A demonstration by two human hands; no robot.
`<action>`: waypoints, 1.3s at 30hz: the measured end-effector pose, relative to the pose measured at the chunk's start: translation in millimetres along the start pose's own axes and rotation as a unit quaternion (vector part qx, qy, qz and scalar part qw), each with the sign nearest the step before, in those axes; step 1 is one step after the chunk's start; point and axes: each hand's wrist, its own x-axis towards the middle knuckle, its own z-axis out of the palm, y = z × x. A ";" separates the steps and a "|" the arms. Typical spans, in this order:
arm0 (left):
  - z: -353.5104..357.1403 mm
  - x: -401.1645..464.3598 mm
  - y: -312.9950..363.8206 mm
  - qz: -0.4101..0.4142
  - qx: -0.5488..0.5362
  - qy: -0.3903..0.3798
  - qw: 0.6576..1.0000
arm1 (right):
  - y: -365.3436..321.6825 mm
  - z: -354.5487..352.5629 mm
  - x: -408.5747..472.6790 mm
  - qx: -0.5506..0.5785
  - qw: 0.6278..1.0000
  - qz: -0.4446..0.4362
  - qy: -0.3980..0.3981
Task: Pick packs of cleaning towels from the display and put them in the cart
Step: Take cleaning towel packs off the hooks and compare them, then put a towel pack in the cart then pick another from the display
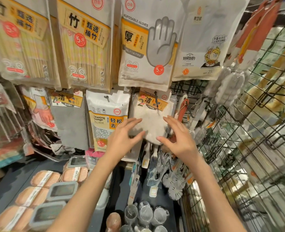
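A pack of fluffy white cleaning towels [151,118] with an orange label hangs on a hook in the lower row of the display. My left hand [123,138] is at its lower left edge, fingers spread and lightly curved, fingertips at the pack. My right hand [178,138] mirrors it at the pack's lower right edge, fingers spread. Neither hand grips the pack. A second pack, a grey cleaning cloth [69,121], hangs further left. No cart shows in this view.
Bamboo chopstick packs [85,46] and disposable glove bags [146,51] hang above. A cleaning sponge pack [107,118] hangs left of the white towels. A wire grid rack [238,139] with brushes stands at the right. Lunch boxes [44,190] and cups [145,215] fill the shelf below.
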 end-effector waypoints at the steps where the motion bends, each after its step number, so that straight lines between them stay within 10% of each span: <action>1: -5.6 -7.7 0.1 -0.008 -0.004 0.014 1.000 | -0.6 1.1 -4.9 -0.002 1.000 -0.002 -0.003; 20: -96.8 -228.7 21.0 -0.192 0.104 0.155 0.963 | -120.5 57.3 -95.7 0.102 0.961 -0.190 -0.171; 39: -267.1 -491.1 12.1 -0.433 0.228 0.413 0.768 | -425.1 184.1 -203.8 0.223 0.765 -0.508 -0.327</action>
